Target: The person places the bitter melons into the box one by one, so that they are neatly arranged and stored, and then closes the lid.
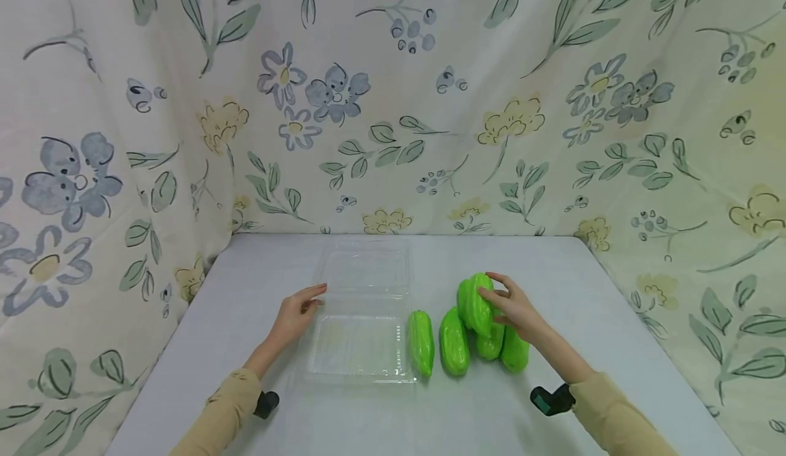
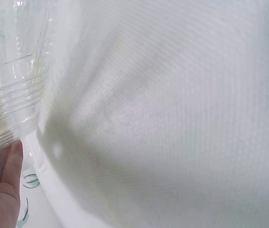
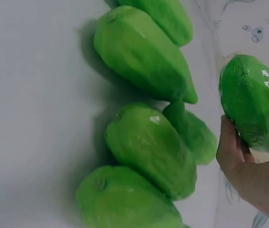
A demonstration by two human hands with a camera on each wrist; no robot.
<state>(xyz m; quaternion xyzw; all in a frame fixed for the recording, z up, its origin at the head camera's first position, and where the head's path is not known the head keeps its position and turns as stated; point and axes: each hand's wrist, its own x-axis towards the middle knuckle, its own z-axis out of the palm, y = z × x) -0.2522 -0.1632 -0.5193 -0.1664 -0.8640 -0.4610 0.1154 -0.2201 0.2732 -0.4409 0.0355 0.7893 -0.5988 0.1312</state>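
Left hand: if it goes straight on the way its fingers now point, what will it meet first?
The left hand points right and slightly away, its fingers at the left edge of the open clear box. It would most likely meet that box first, near the hinge, though depth is unclear.
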